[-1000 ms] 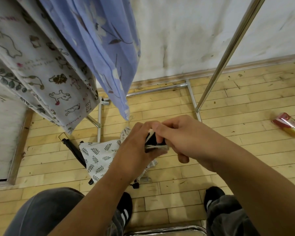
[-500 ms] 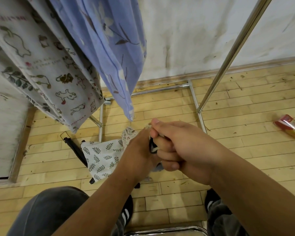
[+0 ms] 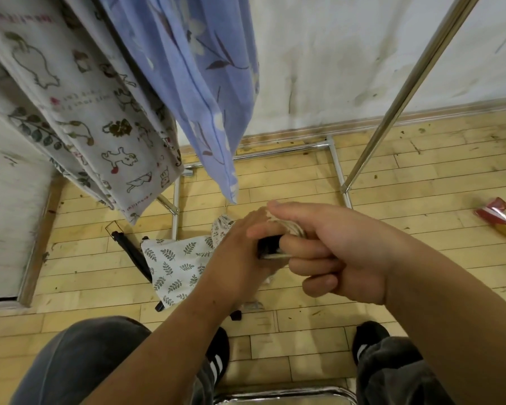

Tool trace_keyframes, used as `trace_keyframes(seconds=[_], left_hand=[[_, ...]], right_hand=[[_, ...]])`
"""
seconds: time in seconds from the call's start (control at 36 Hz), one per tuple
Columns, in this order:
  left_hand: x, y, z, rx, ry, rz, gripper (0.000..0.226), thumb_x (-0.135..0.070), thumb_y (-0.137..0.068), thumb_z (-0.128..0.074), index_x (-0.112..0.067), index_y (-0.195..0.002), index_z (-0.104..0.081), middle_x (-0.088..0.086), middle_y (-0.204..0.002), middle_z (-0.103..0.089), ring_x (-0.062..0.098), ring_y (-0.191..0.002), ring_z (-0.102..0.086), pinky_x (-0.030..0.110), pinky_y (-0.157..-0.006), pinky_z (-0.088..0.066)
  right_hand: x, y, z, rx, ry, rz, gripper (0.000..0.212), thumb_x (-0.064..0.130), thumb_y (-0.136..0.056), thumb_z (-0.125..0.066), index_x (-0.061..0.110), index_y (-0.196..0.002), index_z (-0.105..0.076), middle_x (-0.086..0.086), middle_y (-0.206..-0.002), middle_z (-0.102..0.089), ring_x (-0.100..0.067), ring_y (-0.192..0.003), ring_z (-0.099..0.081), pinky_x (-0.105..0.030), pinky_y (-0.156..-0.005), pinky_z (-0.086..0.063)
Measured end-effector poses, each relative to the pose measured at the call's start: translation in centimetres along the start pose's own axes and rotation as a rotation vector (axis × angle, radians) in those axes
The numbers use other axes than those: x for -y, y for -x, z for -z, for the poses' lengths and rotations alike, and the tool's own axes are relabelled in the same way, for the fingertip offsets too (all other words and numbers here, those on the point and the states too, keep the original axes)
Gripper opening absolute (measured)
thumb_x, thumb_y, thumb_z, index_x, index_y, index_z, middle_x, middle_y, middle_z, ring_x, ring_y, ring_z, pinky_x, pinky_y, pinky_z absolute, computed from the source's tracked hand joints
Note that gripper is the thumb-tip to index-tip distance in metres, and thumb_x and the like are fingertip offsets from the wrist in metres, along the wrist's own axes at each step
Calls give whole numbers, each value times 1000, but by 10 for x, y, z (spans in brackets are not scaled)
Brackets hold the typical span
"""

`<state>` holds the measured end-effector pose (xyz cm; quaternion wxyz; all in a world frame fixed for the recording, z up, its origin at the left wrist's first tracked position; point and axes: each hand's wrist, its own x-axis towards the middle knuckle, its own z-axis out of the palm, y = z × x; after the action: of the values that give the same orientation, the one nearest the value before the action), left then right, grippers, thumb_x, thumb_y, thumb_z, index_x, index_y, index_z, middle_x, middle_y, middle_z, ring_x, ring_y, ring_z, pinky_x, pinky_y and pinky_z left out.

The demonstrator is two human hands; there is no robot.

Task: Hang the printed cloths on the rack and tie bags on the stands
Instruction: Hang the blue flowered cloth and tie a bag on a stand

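— Where was I standing?

— On the pale plank floor (image 3: pixel 421 176), facing the scuffed white wall (image 3: pixel 333 54). The rack's slanted steel upright (image 3: pixel 398 97) stood to your right. The blue floral cloth (image 3: pixel 199 68) and the animal-print cloth (image 3: pixel 94 112) hung off to your left, so I'd judge the hanging half was largely done.

— And my hands?

— Both were closed, knuckle to knuckle in front of you. Your left hand (image 3: pixel 237 258) gripped a small dark bundle (image 3: pixel 268 247). Your right hand (image 3: pixel 339 258) had its fingers curled round the pale cord (image 3: pixel 292 228) coming off it, thumb laid along the top. I'd say you kept them that close to hold the cord taut for a knot.

— The bag?

— The leaf-print bag (image 3: pixel 178 264) lay on the floor below your hands, against a black stand (image 3: pixel 129 252). Whether the cord ran to it, I couldn't tell, because your left hand hid that.
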<state>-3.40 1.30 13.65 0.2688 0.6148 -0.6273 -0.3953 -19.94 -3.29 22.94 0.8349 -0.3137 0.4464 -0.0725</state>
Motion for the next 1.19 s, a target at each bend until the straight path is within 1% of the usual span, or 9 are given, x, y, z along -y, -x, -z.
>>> trace_keyframes(seconds=[0.08, 0.36, 0.56, 0.64, 0.67, 0.72, 0.83, 0.97, 1.19], left_hand=[[0, -1, 1, -19, 58, -1, 34, -29, -80, -72, -50, -99, -53, -10, -93, -63, 23, -92, -64, 56, -80, -56], [-1, 2, -5, 18, 111, 7, 31, -33, -76, -77, -44, -89, -52, -16, -82, -61, -5, -75, -60, 15, -70, -49], [-4, 3, -5, 105, 262, 57, 32, -33, -68, -69, -64, -76, -63, -29, -72, -66, 0, -74, -61, 26, -75, -53], [-6, 4, -6, 68, 291, 45, 2, -26, -81, -69, -26, -83, -70, 2, -75, -66, 13, -73, -68, 27, -66, -57], [-4, 3, -7, 75, 339, 59, 14, -31, -79, -70, -20, -87, -66, 9, -80, -67, 18, -78, -70, 33, -69, -59], [-5, 4, -6, 105, 405, 94, 29, -41, -69, -74, -27, -94, -67, 4, -89, -72, 20, -87, -71, 42, -79, -59], [-13, 4, -1, 84, 154, 30, 47, -17, -86, -75, -52, -98, -47, -52, -87, -57, -22, -84, -59, 6, -75, -48], [-14, 0, 1, 120, 122, 22, 41, -24, -89, -72, -35, -125, -55, -19, -94, -71, 1, -89, -69, 13, -71, -52], [-21, 2, 2, 20, 91, -93, 64, -9, -87, -78, -46, -125, -43, -37, -105, -62, -10, -98, -64, 5, -77, -47]], right_hand=[[-3, -2, -2, -28, 10, 12, 48, 53, -102, -52, 12, -111, -75, 5, -53, -21, -12, -47, -16, -27, -49, -19], [-11, -8, -8, -65, -144, 95, 32, 39, -106, -53, 15, -87, -65, 0, -74, -52, -10, -55, -39, -20, -41, -25], [-12, -5, -15, 103, -372, 87, 31, 36, -106, -52, 16, -85, -61, 2, -71, -48, -5, -44, -29, -15, -36, -19], [-11, -3, -14, 126, -434, 91, 28, 36, -107, -50, 16, -91, -61, 5, -62, -40, -4, -38, -23, -15, -34, -18], [-10, -3, -13, 123, -428, 99, 27, 36, -107, -50, 16, -94, -62, 6, -60, -39, -4, -37, -22, -15, -34, -18], [-6, 0, -10, 131, -362, 124, 25, 36, -106, -51, 16, -98, -63, 6, -62, -44, -3, -38, -24, -16, -36, -20], [3, 8, -3, 67, -11, 177, 24, 36, -103, -57, 18, -104, -73, 0, -96, -71, -12, -56, -53, -21, -40, -35], [4, 13, 4, -59, 364, 211, 29, 47, -102, -53, 33, -102, -78, 0, -107, -72, -22, -74, -74, -29, -52, -51], [1, 4, 5, -126, 393, 332, 38, 45, -107, -43, 23, -102, -73, -4, -74, -71, -21, -63, -66, -30, -64, -56]])
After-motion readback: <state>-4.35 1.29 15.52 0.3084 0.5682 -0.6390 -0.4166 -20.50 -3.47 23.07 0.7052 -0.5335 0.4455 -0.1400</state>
